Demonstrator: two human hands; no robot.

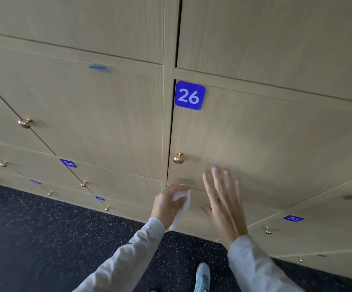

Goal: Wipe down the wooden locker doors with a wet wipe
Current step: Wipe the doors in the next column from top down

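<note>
Far left, the wall of pale wooden lockers runs off at a slant, with small blue number tags and brass knobs; one brass knob (25, 123) sits on the door left of centre, and a strip of blue tape (97, 67) is stuck near that door's top edge. Lower down, a tag reading 34 (68, 163) marks the corner of another door. Below the lockers lies a dark speckled floor (34, 228).

Towards the middle, the left hand (167, 204), in a light grey sleeve, has its fingers curled round a white wet wipe (181, 204); the bunched wipe is pressed near the bottom left corner of the locker door (265, 144) marked by a blue 26 tag (189, 95), and a loose end hangs down past the wrist. Just above it on that door is a brass door knob (178, 158).

Just right of the wipe, not touching it, the right hand (223, 199) is held flat with fingers straight and spread against the lower part of the same door; it holds nothing. Under the arms a light blue shoe (202, 277) shows on the floor. Farther right, another knob and a tag reading 36 (293, 218) sit on neighbouring doors
</note>
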